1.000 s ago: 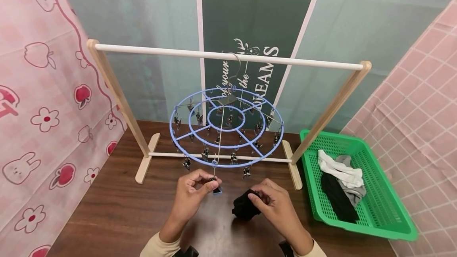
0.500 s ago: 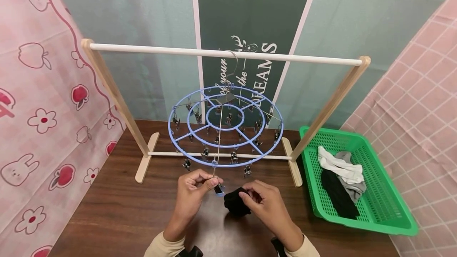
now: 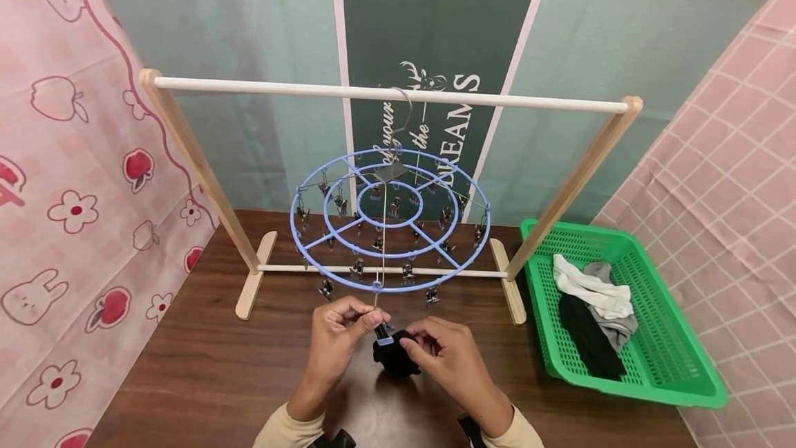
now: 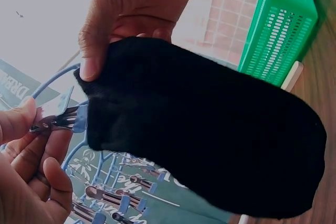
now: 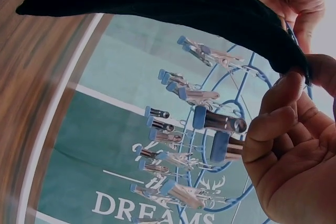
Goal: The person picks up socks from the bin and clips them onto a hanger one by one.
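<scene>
Between finger and thumb, my left hand (image 3: 336,337) pinches a metal clip (image 4: 58,119) with blue tips, which hangs from the front of a round blue drying hanger (image 3: 398,290). My right hand (image 3: 457,358) pinches a black sock (image 3: 396,358) by its cuff, and the sock hangs down beneath the fingers. In the left wrist view the sock's opening edge lies right beside the clip's blue tips. Whether the clip's jaws have the fabric between them, I cannot tell.
The hanger hooks over a white rod (image 3: 267,88) on a wooden stand (image 3: 575,189). Several other clips dangle from its rings. A green basket (image 3: 678,337) on the right holds a white sock (image 3: 591,289), a black one (image 3: 587,337) and grey fabric (image 3: 618,334).
My right hand has moved left with the black sock, bringing it up to the clip. The left hand keeps its pinch on the clip and has barely moved.
</scene>
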`<state>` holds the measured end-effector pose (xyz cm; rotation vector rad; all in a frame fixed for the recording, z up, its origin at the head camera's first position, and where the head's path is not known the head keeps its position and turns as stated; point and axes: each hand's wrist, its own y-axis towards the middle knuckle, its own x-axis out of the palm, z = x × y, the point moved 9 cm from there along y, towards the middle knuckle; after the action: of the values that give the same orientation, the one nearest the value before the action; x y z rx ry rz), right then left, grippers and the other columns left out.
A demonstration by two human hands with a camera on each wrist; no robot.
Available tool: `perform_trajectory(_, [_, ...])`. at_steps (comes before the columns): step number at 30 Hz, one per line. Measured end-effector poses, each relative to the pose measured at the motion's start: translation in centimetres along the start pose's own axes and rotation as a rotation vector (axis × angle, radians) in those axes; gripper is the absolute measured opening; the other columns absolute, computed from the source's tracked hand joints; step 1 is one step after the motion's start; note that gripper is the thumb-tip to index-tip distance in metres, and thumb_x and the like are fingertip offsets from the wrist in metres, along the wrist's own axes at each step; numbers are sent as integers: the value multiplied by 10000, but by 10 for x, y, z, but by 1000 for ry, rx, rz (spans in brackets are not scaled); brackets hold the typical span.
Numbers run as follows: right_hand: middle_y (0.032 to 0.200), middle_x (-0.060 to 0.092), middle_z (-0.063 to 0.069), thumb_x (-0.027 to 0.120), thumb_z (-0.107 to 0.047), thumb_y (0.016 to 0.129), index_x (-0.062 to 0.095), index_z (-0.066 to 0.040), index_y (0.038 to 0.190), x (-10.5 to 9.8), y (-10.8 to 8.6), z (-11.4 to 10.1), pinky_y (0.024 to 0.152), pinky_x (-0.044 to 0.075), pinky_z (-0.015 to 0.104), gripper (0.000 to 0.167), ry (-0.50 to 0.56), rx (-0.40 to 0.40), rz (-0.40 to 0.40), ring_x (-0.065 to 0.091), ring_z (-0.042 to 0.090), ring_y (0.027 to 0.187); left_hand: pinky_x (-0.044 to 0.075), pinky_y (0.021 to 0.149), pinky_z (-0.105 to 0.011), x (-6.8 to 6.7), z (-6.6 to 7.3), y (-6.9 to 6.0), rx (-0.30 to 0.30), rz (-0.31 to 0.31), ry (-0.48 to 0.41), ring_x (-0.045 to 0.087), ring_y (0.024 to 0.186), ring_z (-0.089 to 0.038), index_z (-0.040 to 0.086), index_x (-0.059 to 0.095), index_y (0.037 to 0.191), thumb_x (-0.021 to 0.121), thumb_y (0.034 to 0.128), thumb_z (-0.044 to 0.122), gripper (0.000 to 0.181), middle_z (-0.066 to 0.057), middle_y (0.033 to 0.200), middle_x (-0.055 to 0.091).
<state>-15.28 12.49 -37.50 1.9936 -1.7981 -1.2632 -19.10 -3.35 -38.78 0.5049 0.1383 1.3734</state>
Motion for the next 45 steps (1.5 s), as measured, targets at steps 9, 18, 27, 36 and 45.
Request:
perform_trajectory(9, [673, 590, -79, 789, -9, 764, 692, -98, 841, 6, 3, 1, 465, 383, 103, 152, -10, 35, 21, 449, -26, 557, 556, 718, -255, 0, 4, 0, 40, 3, 19, 696, 759, -165, -103, 627, 795, 663, 846, -83, 65, -245, 774, 684])
perform_trajectory(18, [666, 625, -69, 790, -41, 779, 699, -104, 819, 7, 5, 3, 444, 390, 123, 118, 13, 96, 44, 452, -32, 538, 556, 671, -241, -1, 1, -1, 36, -11, 11, 696, 739, -158, -120, 629, 810, 699, 862, 42, 184, -238, 770, 685])
perform_trajectory(27, [671, 627, -47, 778, -15, 781, 706, -87, 832, 10, 5, 2, 440, 385, 133, 114, 40, 125, 50, 446, -19, 543, 555, 660, -238, -2, -1, -2, 13, -26, 9, 700, 747, -153, -142, 620, 833, 697, 856, 9, 171, -262, 768, 677])
perform_trajectory(36, [668, 634, -13, 765, 44, 764, 704, -47, 839, 14, 3, 5, 435, 389, 155, 133, 42, 143, 48, 446, -13, 550, 558, 682, -241, 1, -3, -2, -6, -62, -37, 701, 774, -143, -173, 578, 864, 652, 849, -99, 105, -299, 785, 661])
perform_trajectory(45, [692, 642, -14, 758, -2, 800, 712, -61, 877, 13, -3, 11, 443, 415, 175, 108, 80, 177, 27, 466, -10, 567, 534, 678, -209, -6, -4, -3, 27, -45, -33, 672, 755, -113, -160, 582, 875, 628, 830, -154, 64, -65, 796, 710])
